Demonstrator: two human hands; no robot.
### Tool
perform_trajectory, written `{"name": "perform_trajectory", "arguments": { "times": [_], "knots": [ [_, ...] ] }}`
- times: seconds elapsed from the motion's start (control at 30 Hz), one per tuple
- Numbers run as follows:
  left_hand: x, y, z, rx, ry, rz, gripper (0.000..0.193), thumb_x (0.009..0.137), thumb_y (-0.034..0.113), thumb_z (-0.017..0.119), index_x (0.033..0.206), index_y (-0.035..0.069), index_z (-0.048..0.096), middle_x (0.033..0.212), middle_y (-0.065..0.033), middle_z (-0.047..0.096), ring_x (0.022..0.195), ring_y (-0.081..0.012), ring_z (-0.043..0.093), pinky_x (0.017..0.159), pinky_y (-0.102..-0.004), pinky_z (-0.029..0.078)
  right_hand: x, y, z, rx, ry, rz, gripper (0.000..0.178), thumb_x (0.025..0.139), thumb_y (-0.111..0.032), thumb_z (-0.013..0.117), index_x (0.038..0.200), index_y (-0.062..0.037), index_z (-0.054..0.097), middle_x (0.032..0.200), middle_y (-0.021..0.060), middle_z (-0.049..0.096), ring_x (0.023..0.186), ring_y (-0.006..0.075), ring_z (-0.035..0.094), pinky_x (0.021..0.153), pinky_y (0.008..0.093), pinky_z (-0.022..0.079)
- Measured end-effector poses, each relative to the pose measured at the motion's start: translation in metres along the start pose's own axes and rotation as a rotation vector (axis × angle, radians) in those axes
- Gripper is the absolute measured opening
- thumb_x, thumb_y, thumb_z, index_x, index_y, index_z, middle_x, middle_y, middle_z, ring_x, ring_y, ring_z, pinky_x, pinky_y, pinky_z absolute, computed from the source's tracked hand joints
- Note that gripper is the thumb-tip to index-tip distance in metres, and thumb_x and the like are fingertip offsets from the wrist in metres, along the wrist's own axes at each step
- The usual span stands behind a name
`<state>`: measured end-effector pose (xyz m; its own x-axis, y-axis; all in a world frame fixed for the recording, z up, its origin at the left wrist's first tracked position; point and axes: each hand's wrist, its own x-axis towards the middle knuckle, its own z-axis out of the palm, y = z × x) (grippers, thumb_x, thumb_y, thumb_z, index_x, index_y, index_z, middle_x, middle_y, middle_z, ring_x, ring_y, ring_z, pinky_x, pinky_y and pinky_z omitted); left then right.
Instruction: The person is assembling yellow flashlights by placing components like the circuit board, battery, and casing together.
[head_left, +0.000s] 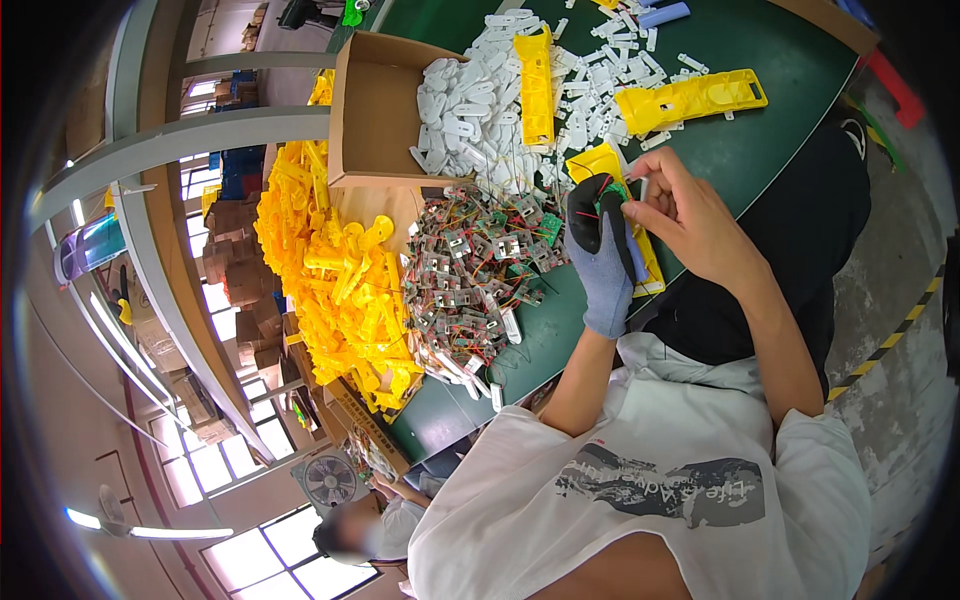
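Note:
My left hand (600,245), in a grey glove with black fingers, is closed on a small green circuit board (611,194) with thin red wires. My bare right hand (692,215) meets it from the right, thumb and forefinger bent in a pinch close to the board. A small white piece seems to show between those fingertips, too small to name surely. Beneath both hands lies a yellow plastic housing (652,275), partly covered by them. Two more yellow housings, one upright in view (537,90) and one slanted (695,100), rest farther off among white plastic parts.
Left of my hands is a heap of wired circuit boards with metal parts (465,270). Beyond it lie a large pile of yellow housings (340,290) and an open cardboard box (385,110) beside white plastic pieces (465,110). Another person (390,525) sits at lower left.

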<state>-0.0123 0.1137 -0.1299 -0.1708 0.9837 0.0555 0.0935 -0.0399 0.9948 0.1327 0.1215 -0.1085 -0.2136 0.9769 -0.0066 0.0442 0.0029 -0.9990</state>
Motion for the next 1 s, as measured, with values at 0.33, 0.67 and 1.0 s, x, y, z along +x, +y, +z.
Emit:
{"name": "perform_trajectory", "arguments": {
  "times": [0.33, 0.67, 1.0],
  "knots": [
    [0.002, 0.003, 0.005, 0.03, 0.092, 0.025, 0.02, 0.094, 0.01, 0.056, 0.111, 0.001, 0.055, 0.086, -0.0015, 0.057, 0.067, -0.0052, 0.05, 0.058, -0.0205, 0.041, -0.004, 0.021, 0.027, -0.051, 0.336, -0.261, 0.036, 0.083, -0.01, 0.069, 0.116, 0.0019, 0.059, 0.089, 0.0163, 0.065, 0.075, 0.0271, 0.064, 0.069, 0.0333, 0.051],
    [-0.002, 0.011, 0.01, 0.006, 0.017, -0.03, 0.014, 0.096, 0.011, 0.052, 0.106, 0.002, 0.054, 0.08, -0.0017, 0.056, 0.064, -0.0048, 0.048, 0.055, -0.0209, 0.039, -0.006, 0.023, 0.024, -0.065, 0.274, -0.315, 0.033, 0.085, -0.006, 0.064, 0.117, 0.0042, 0.06, 0.105, 0.0224, 0.065, 0.087, 0.0333, 0.066, 0.075, 0.0341, 0.052],
    [0.001, 0.004, 0.003, 0.144, -0.02, 0.039, 0.016, 0.09, 0.003, 0.052, 0.104, -0.002, 0.056, 0.093, -0.0073, 0.057, 0.084, -0.0136, 0.052, 0.076, -0.0278, 0.043, -0.008, 0.025, 0.028, 0.227, 0.254, -0.158, 0.031, 0.089, -0.004, 0.06, 0.119, 0.0066, 0.057, 0.117, 0.021, 0.062, 0.093, 0.0233, 0.068, 0.077, 0.0295, 0.056]
  ]
}}
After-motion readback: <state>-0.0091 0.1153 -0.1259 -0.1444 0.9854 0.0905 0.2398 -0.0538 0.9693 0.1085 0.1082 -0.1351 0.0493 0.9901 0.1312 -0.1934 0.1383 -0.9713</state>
